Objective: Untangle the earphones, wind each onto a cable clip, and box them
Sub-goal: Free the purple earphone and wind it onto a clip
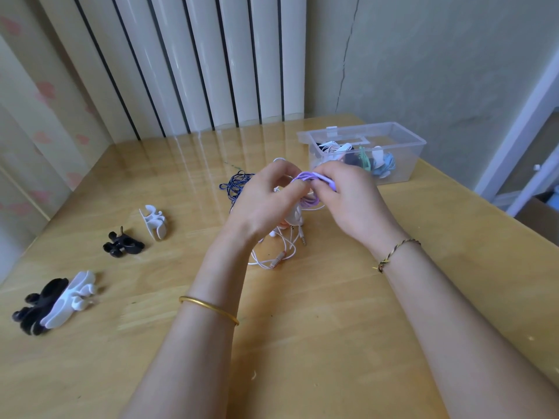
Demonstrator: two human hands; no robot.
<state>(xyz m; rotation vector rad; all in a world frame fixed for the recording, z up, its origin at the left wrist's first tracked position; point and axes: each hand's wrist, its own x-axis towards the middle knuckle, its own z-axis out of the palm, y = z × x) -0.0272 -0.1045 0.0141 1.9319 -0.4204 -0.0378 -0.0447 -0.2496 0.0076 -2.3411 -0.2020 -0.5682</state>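
Observation:
My left hand and my right hand meet above the table's middle, and both pinch a bundle of purple earphones whose loops hang down between them. Under my hands lies a white earphone cable with a pink plug, loose on the wood. A dark blue earphone tangle lies just behind my left hand. Spare cable clips wait at the left: a white one, a black one, and a black and white pair near the front edge.
A clear plastic box stands at the back right and holds several wound earphones in white, black, green and blue. White vertical panels and a wall rise behind the wooden table.

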